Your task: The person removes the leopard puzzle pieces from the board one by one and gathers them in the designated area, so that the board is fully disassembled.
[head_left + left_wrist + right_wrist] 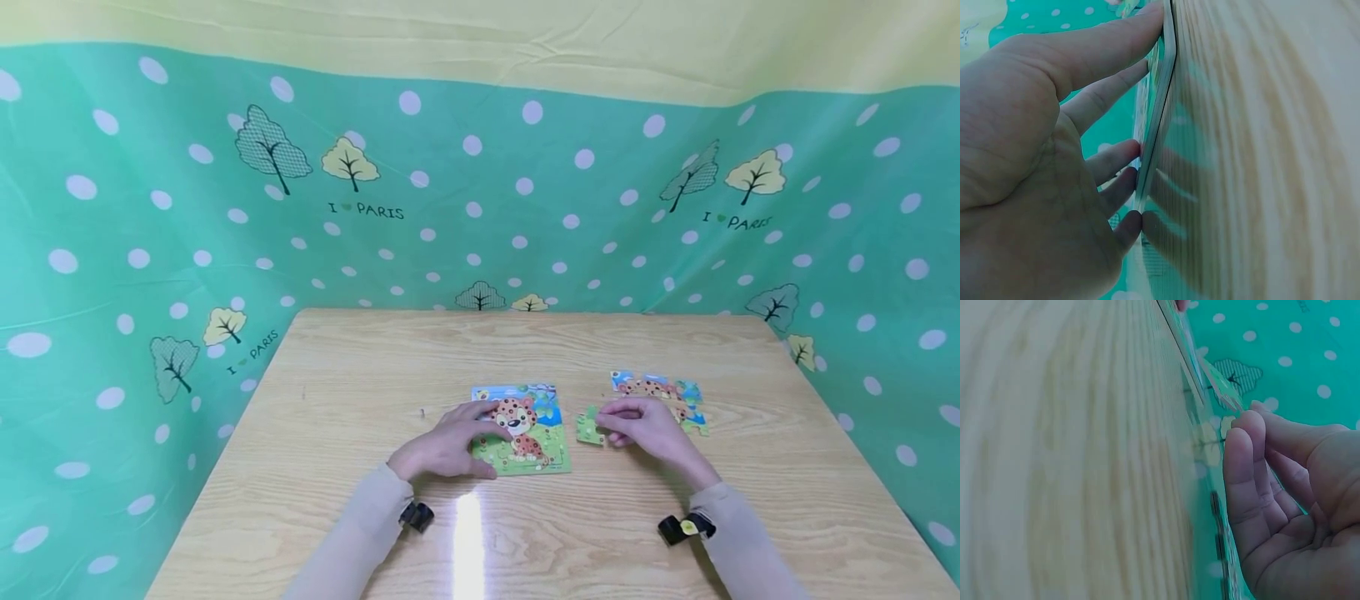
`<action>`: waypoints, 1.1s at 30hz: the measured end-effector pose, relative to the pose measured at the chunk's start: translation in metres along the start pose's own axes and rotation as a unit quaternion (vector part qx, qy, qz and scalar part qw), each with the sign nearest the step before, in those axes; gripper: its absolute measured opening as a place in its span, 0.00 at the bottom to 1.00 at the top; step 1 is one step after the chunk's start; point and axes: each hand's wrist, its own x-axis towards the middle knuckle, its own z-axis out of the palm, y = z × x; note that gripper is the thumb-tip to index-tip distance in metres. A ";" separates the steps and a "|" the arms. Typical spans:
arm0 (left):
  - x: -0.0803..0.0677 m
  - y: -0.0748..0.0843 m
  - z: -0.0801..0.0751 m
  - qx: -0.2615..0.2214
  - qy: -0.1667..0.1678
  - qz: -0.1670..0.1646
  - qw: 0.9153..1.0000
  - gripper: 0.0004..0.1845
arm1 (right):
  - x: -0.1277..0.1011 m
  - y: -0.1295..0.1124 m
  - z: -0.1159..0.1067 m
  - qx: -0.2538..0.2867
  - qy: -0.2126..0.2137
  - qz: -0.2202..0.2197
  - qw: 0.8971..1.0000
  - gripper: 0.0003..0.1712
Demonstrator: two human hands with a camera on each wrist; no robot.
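Note:
A square leopard picture puzzle board [546,421] lies flat on the table. My left hand [453,440] rests on its left side, thumb at the near edge and fingers spread over the picture. In the left wrist view, the thumb and fingertips touch the board's thin edge [1161,103]. To the right of the board, my right hand [647,427] pinches a green jigsaw piece [588,427] between thumb and fingertips. The right wrist view shows that piece [1221,386] tilted above the table. Beyond the right hand lie several leopard jigsaw pieces [688,390], partly hidden by it.
The wooden table [360,358] reaches back to a green dotted curtain [480,167]. A tiny dark speck [422,413] lies left of the board. Each wrist wears a black strap with a small camera. A bright light reflection [468,542] crosses the near tabletop.

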 end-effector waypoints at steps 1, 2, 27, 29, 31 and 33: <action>0.000 0.000 0.000 -0.001 0.000 -0.001 1.000 0.30 | -0.001 0.000 -0.002 -0.002 0.004 0.003 1.000 0.20; 0.000 0.000 0.000 -0.001 0.001 -0.001 1.000 0.30 | -0.003 0.001 -0.003 -0.004 0.002 0.001 1.000 0.21; 0.000 -0.001 0.001 0.001 0.000 -0.004 1.000 0.30 | -0.017 0.017 -0.039 -0.127 0.020 0.033 0.991 0.15; 0.000 -0.001 0.001 0.000 0.000 -0.003 1.000 0.30 | -0.017 0.017 -0.040 -0.144 0.019 0.031 0.989 0.15; 0.000 -0.001 0.001 0.001 0.000 -0.004 1.000 0.30 | -0.017 0.017 -0.042 -0.156 0.019 0.032 0.987 0.14; 0.000 -0.001 0.002 0.001 0.000 -0.004 1.000 0.30 | -0.018 0.016 -0.043 -0.164 0.020 0.037 0.985 0.13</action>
